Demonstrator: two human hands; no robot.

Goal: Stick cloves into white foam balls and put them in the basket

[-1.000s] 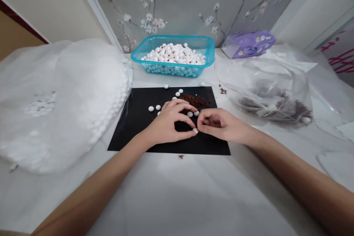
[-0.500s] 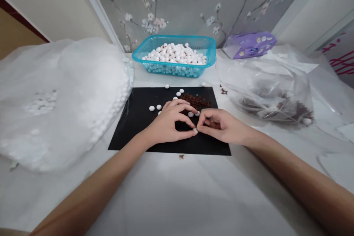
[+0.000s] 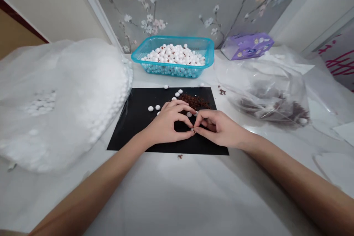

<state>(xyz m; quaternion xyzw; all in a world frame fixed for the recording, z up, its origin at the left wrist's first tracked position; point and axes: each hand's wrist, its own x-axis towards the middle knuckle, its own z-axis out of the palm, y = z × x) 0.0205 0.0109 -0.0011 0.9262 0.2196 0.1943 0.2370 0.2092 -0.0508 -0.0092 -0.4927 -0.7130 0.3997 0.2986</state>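
The left hand (image 3: 166, 127) pinches a tiny white bead (image 3: 193, 129) low over the black mat (image 3: 132, 125). The right hand (image 3: 218, 129) is pinched shut too, and its fingertips meet the bead from the right. I cannot tell what it holds. The bead is mostly hidden and looks round, so no long side shows.

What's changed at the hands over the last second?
The right hand has slid slightly left, closing against the left hand. The white bead in the left grip, plain before, is now nearly hidden behind the fingertips. Nothing was let go. The loose beads and brown pile on the black mat and the blue basket stayed put.
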